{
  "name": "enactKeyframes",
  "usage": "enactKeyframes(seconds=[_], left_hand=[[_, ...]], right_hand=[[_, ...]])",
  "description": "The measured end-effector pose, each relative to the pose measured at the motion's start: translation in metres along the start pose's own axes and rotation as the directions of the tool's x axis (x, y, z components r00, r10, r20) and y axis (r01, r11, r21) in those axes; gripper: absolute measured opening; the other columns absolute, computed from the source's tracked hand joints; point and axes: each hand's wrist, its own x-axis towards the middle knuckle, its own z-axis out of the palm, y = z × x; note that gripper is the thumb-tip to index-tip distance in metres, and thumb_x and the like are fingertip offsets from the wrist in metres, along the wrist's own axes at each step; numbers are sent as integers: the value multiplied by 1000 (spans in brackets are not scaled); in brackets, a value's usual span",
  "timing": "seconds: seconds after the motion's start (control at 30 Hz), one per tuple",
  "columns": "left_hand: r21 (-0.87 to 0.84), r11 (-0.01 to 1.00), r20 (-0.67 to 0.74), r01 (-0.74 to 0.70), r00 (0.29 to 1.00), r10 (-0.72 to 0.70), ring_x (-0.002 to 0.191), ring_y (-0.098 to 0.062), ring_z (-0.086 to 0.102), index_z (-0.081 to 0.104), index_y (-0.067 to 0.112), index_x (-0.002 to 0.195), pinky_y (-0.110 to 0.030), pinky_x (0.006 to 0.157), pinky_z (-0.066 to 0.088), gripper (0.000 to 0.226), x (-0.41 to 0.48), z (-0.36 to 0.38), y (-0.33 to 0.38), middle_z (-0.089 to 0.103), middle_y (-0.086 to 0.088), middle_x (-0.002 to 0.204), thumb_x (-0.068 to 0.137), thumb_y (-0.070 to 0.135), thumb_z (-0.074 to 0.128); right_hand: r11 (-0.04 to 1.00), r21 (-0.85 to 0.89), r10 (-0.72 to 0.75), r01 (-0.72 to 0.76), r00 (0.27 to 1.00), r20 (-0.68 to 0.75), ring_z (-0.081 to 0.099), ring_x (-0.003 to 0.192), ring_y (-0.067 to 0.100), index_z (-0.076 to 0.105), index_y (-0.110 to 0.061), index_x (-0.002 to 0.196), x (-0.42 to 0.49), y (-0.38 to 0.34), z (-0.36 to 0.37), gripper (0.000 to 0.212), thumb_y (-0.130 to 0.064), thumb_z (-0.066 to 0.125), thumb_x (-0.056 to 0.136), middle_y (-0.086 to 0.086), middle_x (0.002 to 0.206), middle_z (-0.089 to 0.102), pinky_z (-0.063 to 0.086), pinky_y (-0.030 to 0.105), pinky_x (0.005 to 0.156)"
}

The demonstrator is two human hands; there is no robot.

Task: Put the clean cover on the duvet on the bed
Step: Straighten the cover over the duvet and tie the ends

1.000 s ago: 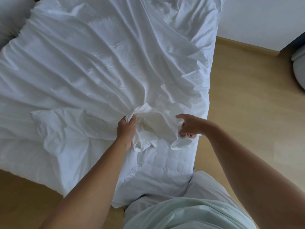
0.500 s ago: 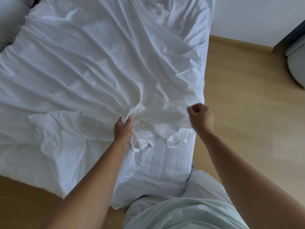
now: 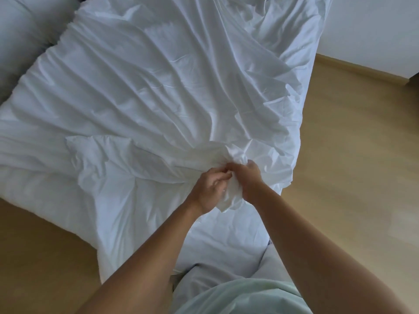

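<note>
A wrinkled white cover (image 3: pixel 158 91) lies spread over most of the bed, its folds running toward a bunched spot near the foot. The quilted white duvet (image 3: pixel 226 243) shows below that bunch at the near end. My left hand (image 3: pixel 209 189) grips the gathered cloth of the cover, fingers curled. My right hand (image 3: pixel 248 180) is right beside it, almost touching, and also holds the bunch, with a small tail of cloth hanging between the two hands.
Grey-white pillows (image 3: pixel 25 37) lie at the far left. Light wooden floor (image 3: pixel 353 168) runs along the right of the bed and at the lower left. A white wall (image 3: pixel 374 30) with a skirting board stands at the far right.
My right hand has moved left from the bed's right edge to meet my left hand at the bunched cover. The view has shifted so the bed sits more to the left.
</note>
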Motion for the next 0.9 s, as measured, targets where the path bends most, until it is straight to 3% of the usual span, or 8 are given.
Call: enactKeyframes(seconds=[0.07,0.17,0.27,0.37,0.5,0.63,0.77,0.9], left_hand=[[210,977,-250,-31,965,85,117,-15,58,74,6,111,-33,102,46,28,-1,-29,-20,63,-8,123,86,3,64],[204,940,-656,275,751,-78,125,-40,48,64,4,123,-45,108,40,44,-4,-110,-66,55,-21,131,81,9,74],[-36,822,-740,569,537,-405,133,-41,35,48,16,139,-50,106,40,67,-11,-199,-122,37,-17,148,81,28,77],[-108,749,-731,654,459,-506,138,-41,33,34,16,149,-53,108,37,94,-11,-262,-162,34,-17,153,73,39,85],[-337,773,-633,537,479,-609,138,-37,43,25,13,153,-53,110,42,121,15,-309,-196,42,-15,152,61,44,95],[-420,791,-540,444,578,-612,122,-29,61,45,6,144,-48,100,53,104,41,-324,-209,57,-12,142,58,33,98],[-248,935,-489,254,800,-347,103,-28,70,65,13,123,-40,92,58,59,39,-284,-178,72,-6,113,70,25,88],[24,999,-361,-23,932,30,102,-28,69,63,14,127,-34,81,55,57,13,-199,-127,75,-6,109,78,42,72]], right_hand=[[988,-116,-115,100,986,-125,69,90,27,58,-17,107,4,1,-7,31,-22,74,81,7,97,69,58,37,71],[980,-172,-117,96,986,-116,72,89,34,70,-11,97,8,-9,-18,17,-25,70,88,16,97,74,60,45,77],[998,-5,61,-61,998,-12,74,82,32,74,-8,99,4,-20,-25,17,-22,72,90,18,96,77,61,46,77],[984,61,163,-166,985,51,75,86,29,73,-7,108,-5,-17,-23,22,-23,70,93,13,100,77,60,42,77],[983,142,113,-113,994,5,74,97,28,71,-9,115,-11,3,-10,28,-27,69,93,11,108,76,58,42,84],[994,107,-5,17,994,-113,76,90,25,73,-16,111,-17,22,15,28,-29,75,87,7,102,78,59,38,73],[997,66,-25,41,975,-221,76,83,24,71,-14,107,-28,32,46,31,-30,80,82,3,91,79,60,37,70],[999,51,6,9,959,-283,74,89,30,72,-9,105,-36,24,64,37,-32,83,79,10,97,77,61,45,80]])
